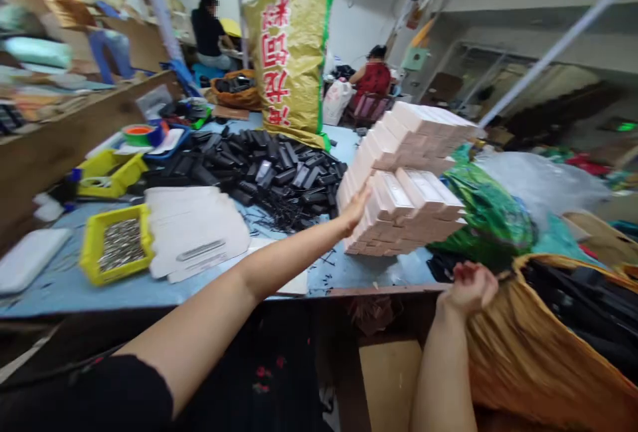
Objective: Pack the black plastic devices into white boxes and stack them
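Note:
My left hand (357, 211) lies with its fingers stretched flat against the left side of a stepped stack of small pale pink boxes (383, 236). The stack stands on the blue work table (319, 279), its right part lower at the front than at the back. My right hand (471, 289) is off the table's front edge, beside the rim of an orange-brown sack (518, 332) filled with black items. Its fingers are curled in and somewhat blurred, and nothing shows in them. Behind the left forearm lies a big heap of black, oblong plastic pieces (269, 169).
Flattened cardboard sheets (194, 226) lie left, beside a yellow bin (90, 252) of small metal parts. A tall gold sack (294, 60) stands at the back. Green plastic bags (483, 213) lie right of the stack. Two people (209, 33) sit further back. Below is an open carton (391, 379).

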Demonstrator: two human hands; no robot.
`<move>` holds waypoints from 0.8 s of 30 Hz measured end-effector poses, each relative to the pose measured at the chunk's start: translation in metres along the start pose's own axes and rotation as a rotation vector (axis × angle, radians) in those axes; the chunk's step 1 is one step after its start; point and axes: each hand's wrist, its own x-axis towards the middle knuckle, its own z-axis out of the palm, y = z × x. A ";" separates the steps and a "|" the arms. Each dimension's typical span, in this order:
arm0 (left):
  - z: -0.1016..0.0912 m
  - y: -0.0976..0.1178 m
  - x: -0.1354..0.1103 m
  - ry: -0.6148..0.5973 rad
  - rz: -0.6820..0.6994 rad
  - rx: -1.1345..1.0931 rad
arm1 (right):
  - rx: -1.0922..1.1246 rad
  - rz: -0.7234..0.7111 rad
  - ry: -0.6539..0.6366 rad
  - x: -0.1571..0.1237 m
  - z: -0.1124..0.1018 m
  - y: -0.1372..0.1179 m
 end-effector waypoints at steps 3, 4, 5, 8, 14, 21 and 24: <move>-0.045 -0.014 -0.090 0.034 -0.143 0.038 | -0.269 0.184 -0.471 -0.120 -0.043 0.033; -0.064 -0.021 -0.126 0.008 -0.163 0.080 | -0.372 0.206 -0.588 -0.159 -0.055 0.042; -0.085 -0.028 -0.163 0.022 -0.160 0.146 | -0.434 0.192 -0.693 -0.193 -0.064 0.050; -0.150 -0.044 -0.263 0.221 -0.146 0.292 | -0.491 0.093 -0.891 -0.260 -0.056 0.061; -0.243 -0.034 -0.349 0.609 -0.093 1.072 | -0.440 0.054 -1.118 -0.269 0.029 0.053; -0.277 -0.024 -0.333 0.611 -0.051 1.272 | -0.425 0.065 -1.078 -0.265 0.031 0.062; -0.278 -0.023 -0.329 0.607 -0.043 1.330 | -0.367 0.090 -1.075 -0.264 0.030 0.065</move>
